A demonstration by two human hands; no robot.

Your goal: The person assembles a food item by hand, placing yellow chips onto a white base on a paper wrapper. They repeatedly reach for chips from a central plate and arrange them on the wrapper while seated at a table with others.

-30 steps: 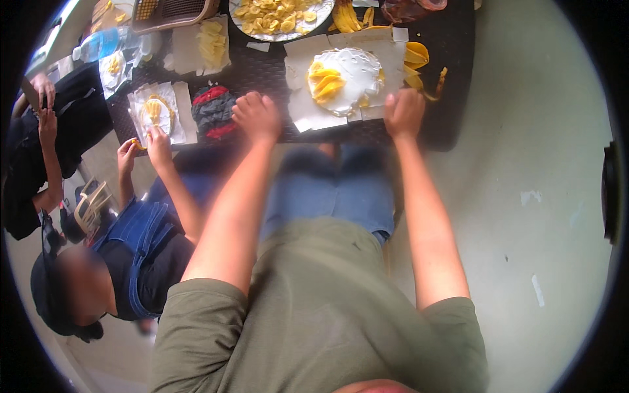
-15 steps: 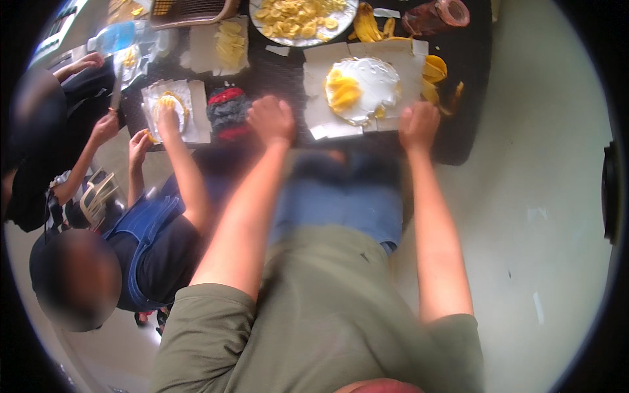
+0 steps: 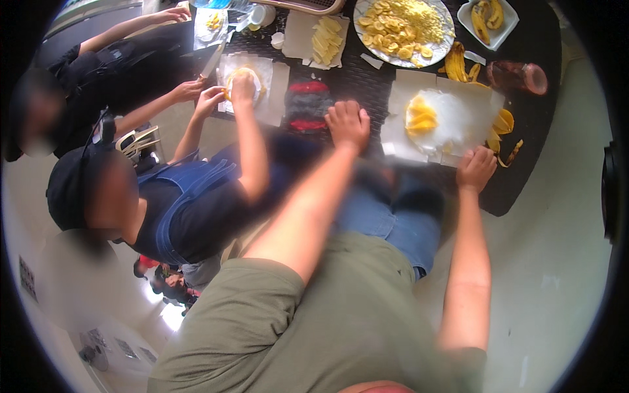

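Note:
My left hand (image 3: 347,124) rests at the table's near edge, its fingers spread apart with nothing in them. Just left of it lies a black and red cloth (image 3: 308,105). At the lower right corner of a cardboard sheet (image 3: 400,105) is my right hand (image 3: 477,169), its fingers curled in and no object showing in them. Between the hands, on the sheet, sits a round base covered in white cream (image 3: 455,124). Overlapping yellow fruit slices (image 3: 420,116) lie on its left part.
A plate of sliced banana (image 3: 403,56), a bowl of bananas (image 3: 496,29), peels (image 3: 455,64) and a reddish jar (image 3: 517,77) stand farther back. At left, a co-worker's hand (image 3: 242,88) works over another round base; another person's hand (image 3: 187,90) is near a knife (image 3: 213,62).
The view has swung left, so the table appears farther right. My left hand's fingers have spread from a closer curl. My right hand stays by the sheet's corner.

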